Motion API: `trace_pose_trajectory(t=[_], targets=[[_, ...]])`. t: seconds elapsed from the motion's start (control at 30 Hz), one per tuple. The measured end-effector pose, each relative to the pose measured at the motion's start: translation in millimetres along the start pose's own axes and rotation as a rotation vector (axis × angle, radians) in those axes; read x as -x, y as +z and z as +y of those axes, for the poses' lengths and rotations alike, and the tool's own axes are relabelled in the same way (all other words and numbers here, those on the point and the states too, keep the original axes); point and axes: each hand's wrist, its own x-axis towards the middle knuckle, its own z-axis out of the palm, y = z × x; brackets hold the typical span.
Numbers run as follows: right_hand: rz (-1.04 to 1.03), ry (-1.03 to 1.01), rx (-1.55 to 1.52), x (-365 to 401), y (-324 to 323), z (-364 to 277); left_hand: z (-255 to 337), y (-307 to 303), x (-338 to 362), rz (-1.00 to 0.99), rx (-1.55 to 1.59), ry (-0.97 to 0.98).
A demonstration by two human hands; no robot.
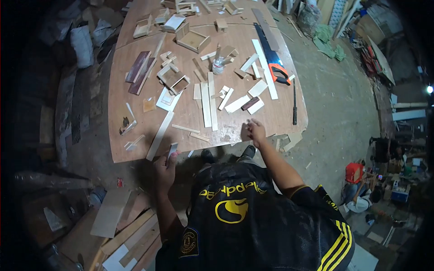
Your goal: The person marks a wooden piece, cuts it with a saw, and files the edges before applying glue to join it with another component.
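Observation:
My left hand is below the table's near edge, closed around a small strip of wood that sticks up past the thumb. My right hand is over the near edge of the table, its fingers loosely bent and apart, with nothing visible in them. Left of it is a whitish smeared patch on the tabletop. Nearest my left hand are a long pale strip and a short thin stick. Beyond my right hand is a dark wood block among pale pieces.
The wooden table bears a handsaw, a screwdriver, a small glue-stained jar, an open wooden box and several small frames. Boards lean at lower left. Another person is low at the right.

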Motion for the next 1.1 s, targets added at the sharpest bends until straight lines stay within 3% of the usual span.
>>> trace_pose_trajectory(t=[0.07,0.1,0.17,0.27,0.33,0.4,0.47,0.53,0.6,0.67,0.77,0.87,0.93,1.0,1.1], targets=[[-0.156,-0.044,-0.032,10.2,-8.9,15.0,9.4,15.0,-9.1,-0.009,0.027,0.066],[-0.138,-0.049,-0.053,19.9,-15.9,17.9,12.1,22.2,-14.4,-0.061,0.022,0.025],[-0.234,0.045,-0.018,41.7,-32.0,24.1,20.3,41.4,-28.7,-0.125,0.052,0.093],[-0.244,0.082,-0.018,49.9,-66.7,38.1,52.5,76.4,-49.2,-0.217,0.050,0.248],[-0.226,0.082,-0.071,52.1,-90.9,35.5,75.4,104.2,-61.5,-0.381,0.149,0.071],[-0.162,0.078,-0.145,52.8,-116.2,27.0,107.0,128.7,-69.9,-0.452,0.086,0.072],[-0.144,0.063,-0.181,49.9,-141.5,14.6,138.0,156.4,-74.1,-0.494,0.054,0.192],[-0.106,-0.001,-0.250,48.5,-165.8,-0.9,154.3,187.0,-76.6,-0.514,0.045,0.160],[-0.096,-0.006,-0.279,47.4,-189.4,-17.8,172.6,213.7,-78.0,-0.471,0.131,0.353],[-0.077,-0.069,-0.312,48.5,-212.5,-35.5,197.2,232.1,-76.1,-0.515,0.156,0.210],[-0.153,-0.103,-0.428,53.9,-244.8,-63.2,227.7,268.2,-71.7,-0.459,0.219,0.287],[-0.214,-0.197,-0.408,64.1,-267.2,-93.9,239.1,289.0,-71.5,-0.594,0.164,0.266],[-0.207,-0.204,-0.338,68.8,-277.8,-112.4,241.8,301.7,-67.3,-0.672,0.229,0.183],[-0.292,-0.466,-0.014,75.0,-283.4,-133.7,247.9,312.3,-59.1,-0.689,0.271,0.154],[-0.358,-0.554,-0.022,80.9,-273.8,-165.3,260.9,321.7,-49.0,-0.741,0.275,-0.033]])
